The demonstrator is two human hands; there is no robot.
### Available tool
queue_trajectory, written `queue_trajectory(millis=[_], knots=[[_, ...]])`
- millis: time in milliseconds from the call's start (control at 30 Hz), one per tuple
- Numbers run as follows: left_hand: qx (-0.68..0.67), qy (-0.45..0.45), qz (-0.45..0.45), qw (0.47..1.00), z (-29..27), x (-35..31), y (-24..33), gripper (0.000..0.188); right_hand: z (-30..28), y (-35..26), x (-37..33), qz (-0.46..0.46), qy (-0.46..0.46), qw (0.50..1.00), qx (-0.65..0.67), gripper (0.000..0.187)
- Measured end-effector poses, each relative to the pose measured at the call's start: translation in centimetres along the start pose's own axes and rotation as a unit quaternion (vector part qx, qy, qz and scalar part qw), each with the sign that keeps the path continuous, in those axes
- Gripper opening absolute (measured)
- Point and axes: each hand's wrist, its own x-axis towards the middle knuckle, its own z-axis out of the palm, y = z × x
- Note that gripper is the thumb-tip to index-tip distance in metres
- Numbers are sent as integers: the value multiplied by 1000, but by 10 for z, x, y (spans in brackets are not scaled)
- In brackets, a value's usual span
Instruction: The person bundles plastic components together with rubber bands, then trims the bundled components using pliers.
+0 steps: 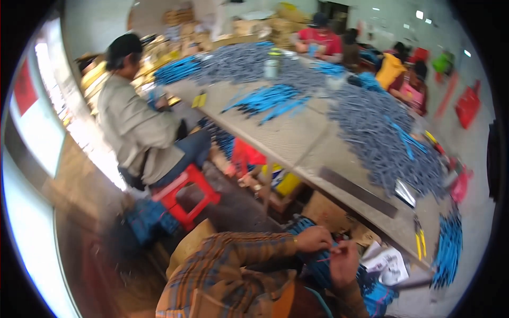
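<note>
My left hand [314, 239] and my right hand [344, 262] meet over my lap, fingertips pinched close together. A thin red string [322, 260] shows between them, running out from the fingers; its ends are too blurred to make out. Just beneath, a bundle of blue and dark slender pieces [317, 270] lies across my lap, partly hidden by both hands. More blue pieces in a bundle [379, 297] sit to the right of my right wrist.
The long table [275, 135] holds grey heaps [376, 132], loose blue pieces [270, 100] and yellow-handled pliers [420, 238]. A dark flat bar [358, 192] lies near its edge. On the left a person [138, 116] sits by a red stool [185, 196]; others work farther back.
</note>
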Motion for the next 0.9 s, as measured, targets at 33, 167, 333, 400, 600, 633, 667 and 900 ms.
queue_trajectory(millis=[33, 167, 333, 400, 600, 633, 667, 900], knots=[[-18, -8, 16, 1000, -2, 1, 1, 15, -10, -1, 0, -1, 33, 999, 28, 22], [-24, 45, -25, 998, -3, 0, 1, 18, 0, -7, 11, 19, 72, 995, 68, 21], [-45, 47, -39, 997, -4, 0, -6, 21, 1, -13, 20, 21, 67, 994, 88, 21], [-58, 38, -31, 997, -3, 3, -11, 21, 0, -12, 23, 27, 62, 994, 87, 21], [-58, 9, -26, 998, -8, 6, -9, 15, 7, -16, 31, 47, 58, 992, 100, 19], [-57, -1, -24, 998, -10, 6, -7, 14, 3, -15, 34, 48, 59, 992, 101, 19], [-55, -11, -23, 998, -13, 7, -4, 14, -5, -13, 38, 46, 53, 991, 114, 19], [-70, -45, -44, 996, -15, 12, -13, 14, -8, -17, 44, 17, 106, 986, 125, 19]])
